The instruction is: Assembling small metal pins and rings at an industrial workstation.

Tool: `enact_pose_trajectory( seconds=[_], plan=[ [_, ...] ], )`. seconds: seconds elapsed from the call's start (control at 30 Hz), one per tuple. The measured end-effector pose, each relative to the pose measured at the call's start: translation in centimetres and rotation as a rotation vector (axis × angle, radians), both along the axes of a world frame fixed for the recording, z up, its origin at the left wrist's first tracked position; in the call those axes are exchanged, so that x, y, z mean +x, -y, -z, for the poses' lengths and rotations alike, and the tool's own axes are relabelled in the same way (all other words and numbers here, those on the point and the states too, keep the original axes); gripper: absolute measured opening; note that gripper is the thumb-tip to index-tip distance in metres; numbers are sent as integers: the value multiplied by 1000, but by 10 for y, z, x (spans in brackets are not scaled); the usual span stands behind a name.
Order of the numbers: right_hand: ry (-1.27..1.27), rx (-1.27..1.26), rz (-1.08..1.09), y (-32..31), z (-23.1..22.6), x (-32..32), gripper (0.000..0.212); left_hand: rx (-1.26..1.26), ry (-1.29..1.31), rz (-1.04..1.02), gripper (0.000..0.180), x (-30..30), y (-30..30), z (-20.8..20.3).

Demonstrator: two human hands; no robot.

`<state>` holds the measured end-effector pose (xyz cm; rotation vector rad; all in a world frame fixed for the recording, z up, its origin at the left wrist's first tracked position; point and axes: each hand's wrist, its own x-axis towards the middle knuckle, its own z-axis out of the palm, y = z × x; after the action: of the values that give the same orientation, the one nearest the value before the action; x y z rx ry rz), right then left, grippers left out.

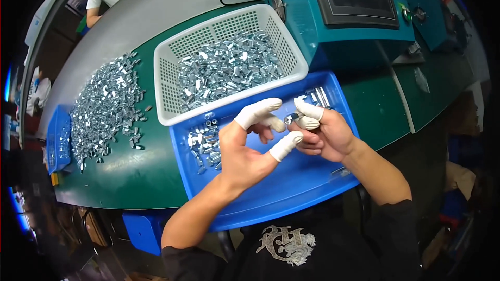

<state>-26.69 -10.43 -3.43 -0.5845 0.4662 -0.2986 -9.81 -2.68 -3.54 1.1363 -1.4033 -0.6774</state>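
Head camera view: as I see it, the right hand pinches one small silvery hexagonal metal piece above the blue rectangular plastic tray. On its left, the left hand has thumb and forefinger wide apart, apparently gripping nothing. Farther stands the white perforated plastic basket, holding similar pieces.

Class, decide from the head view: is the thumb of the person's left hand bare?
No, a white finger cot covers the thumb of the left hand, leaving the palm bare.
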Motion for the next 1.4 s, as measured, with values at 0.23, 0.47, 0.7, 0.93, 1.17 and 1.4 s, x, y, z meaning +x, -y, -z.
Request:
enact_pose_trajectory(
  seconds=[0.23, 0.47, 0.7, 0.93, 1.17, 1.4],
  plan=[
    [-13, 30, -48, -2, -1, 5, 44, -187, 142, -49, 24, -4, 3, -4],
    [-17, 63, -103, -1, -1, 8, 43, -204, 187, -62, 20, -2, 5, -3],
    [16, 56, -8, 0, 6, 8, 45, -187, 231, -72, 20, 5, 14, -1],
    [-127, -146, 358, 16, 5, -4, 51, -109, 84, -453, 36, 40, 43, 6],
    [-123, -254, 453, 15, -2, 1, 50, -101, 571, -149, 31, 5, 26, 21],
    [-241, -185, 537, -5, -14, 3, 46, 63, 862, 208, 21, -24, 2, 63]
  ],
)
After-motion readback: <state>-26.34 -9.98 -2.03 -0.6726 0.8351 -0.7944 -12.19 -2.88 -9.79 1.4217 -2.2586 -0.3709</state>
